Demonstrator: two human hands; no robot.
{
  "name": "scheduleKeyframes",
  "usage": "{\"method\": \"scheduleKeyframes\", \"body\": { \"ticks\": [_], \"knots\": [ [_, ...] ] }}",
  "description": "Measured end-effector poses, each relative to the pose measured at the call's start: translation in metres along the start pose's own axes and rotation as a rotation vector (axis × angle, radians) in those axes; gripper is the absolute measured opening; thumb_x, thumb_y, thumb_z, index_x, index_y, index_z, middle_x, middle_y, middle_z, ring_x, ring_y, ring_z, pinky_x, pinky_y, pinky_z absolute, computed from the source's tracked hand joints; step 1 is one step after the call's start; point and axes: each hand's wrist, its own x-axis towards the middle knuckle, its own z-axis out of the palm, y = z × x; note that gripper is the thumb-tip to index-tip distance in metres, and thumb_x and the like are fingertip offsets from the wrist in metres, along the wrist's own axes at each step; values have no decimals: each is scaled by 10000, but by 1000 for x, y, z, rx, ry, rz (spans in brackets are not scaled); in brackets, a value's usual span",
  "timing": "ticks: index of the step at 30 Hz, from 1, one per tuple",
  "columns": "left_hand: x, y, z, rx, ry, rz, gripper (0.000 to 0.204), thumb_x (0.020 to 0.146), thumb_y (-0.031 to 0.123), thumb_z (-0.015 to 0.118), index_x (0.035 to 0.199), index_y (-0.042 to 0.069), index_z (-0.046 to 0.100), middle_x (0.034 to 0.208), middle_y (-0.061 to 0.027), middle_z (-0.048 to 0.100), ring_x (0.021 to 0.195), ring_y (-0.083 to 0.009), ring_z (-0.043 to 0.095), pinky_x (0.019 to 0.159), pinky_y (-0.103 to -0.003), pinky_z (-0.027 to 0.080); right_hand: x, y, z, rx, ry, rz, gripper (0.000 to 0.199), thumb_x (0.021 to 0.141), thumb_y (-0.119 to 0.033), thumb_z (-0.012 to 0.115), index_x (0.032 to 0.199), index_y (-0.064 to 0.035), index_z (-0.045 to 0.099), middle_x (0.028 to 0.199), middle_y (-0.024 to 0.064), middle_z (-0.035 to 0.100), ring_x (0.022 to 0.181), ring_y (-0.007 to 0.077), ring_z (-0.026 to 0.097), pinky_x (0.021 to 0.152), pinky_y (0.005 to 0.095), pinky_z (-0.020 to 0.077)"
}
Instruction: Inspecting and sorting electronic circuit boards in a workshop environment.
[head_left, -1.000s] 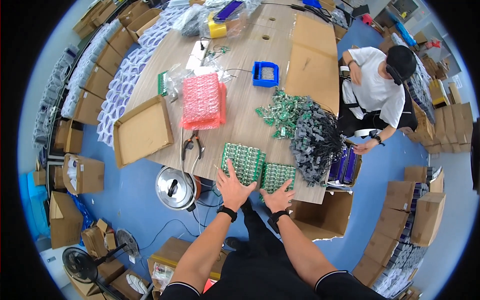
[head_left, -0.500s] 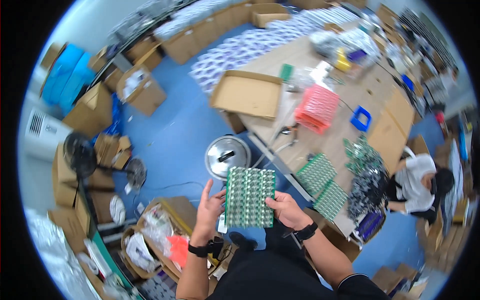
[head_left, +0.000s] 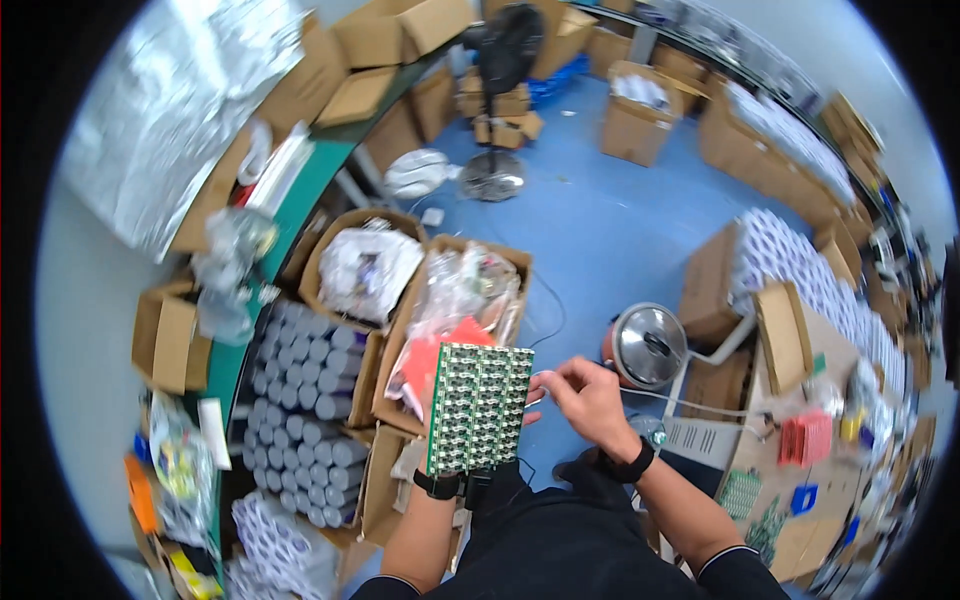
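Note:
A green circuit board panel (head_left: 482,410) with rows of small silvery parts stands tilted up in front of me. My left hand (head_left: 428,396) holds it from behind, and the panel hides most of that hand. Beyond the panel's right edge a few fingertips show. My right hand (head_left: 590,398) is at that same edge, its thumb and forefinger pinched together. Whatever lies in the pinch is too small to make out. Dark bands circle both wrists.
Open cartons with plastic bags (head_left: 470,290) and grey cylinders (head_left: 305,365) stand left. A lidded metal pot (head_left: 648,345) is at right, near a worktable (head_left: 815,500) bearing more green panels (head_left: 740,494) and a red bubble-wrapped bundle (head_left: 805,438). A fan (head_left: 492,175) stands beyond on the blue floor.
My view has turned left, from the worktable toward the cartons and green bench. The panel came along. My left hand has gone behind it, and my right thumb has left its face.

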Motion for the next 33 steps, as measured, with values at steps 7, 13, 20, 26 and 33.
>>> {"method": "scheduleKeyframes", "body": {
  "ticks": [7, 13, 20, 26, 33],
  "knots": [
    [-86, 66, -48, -112, 33, 163, 1217, 871, 969, 331, 1636, 23, 332, 1590, -283, 460, 1412, -554, 483, 1096, -741, 441, 72, -46, 131, -157, -282, -508, 71, 948, -28, 744, 1013, -6, 726, 934, 95, 668, 707, 205, 700, 634, 328, 563],
    [-115, 79, -71, -351, -53, 352, 1118, 938, 905, 318, 1607, 11, 372, 1544, -280, 506, 1352, -494, 570, 1041, -746, 497, 78, -47, 194, -107, -304, -544, 154, 929, 15, 707, 1076, -14, 670, 961, 150, 673, 831, 342, 694, 719, 412, 555],
    [-121, 94, -44, -89, 343, 449, 902, 990, 796, 438, 1474, 41, 542, 1332, -194, 678, 1102, -354, 724, 907, -529, 636, 85, -59, 208, -149, -427, -571, 238, 912, 23, 734, 1128, -17, 641, 1218, 164, 687, 928, 298, 717, 755, 379, 596],
    [-116, 94, -54, -132, 461, 517, 823, 1057, 734, 365, 1425, 29, 574, 1244, -132, 714, 1032, -251, 746, 867, -426, 657, 88, -43, 219, -204, -401, -685, 219, 913, 3, 725, 1108, -19, 629, 1104, 168, 683, 927, 374, 690, 772, 438, 572],
    [-116, 95, -64, -83, 415, 543, 859, 1046, 761, 350, 1453, 34, 561, 1283, -142, 705, 1051, -269, 743, 881, -431, 650, 86, -48, 216, -84, -353, -515, 208, 928, 18, 712, 1106, -26, 614, 1242, 176, 689, 933, 351, 710, 770, 407, 589]
  ]
}}
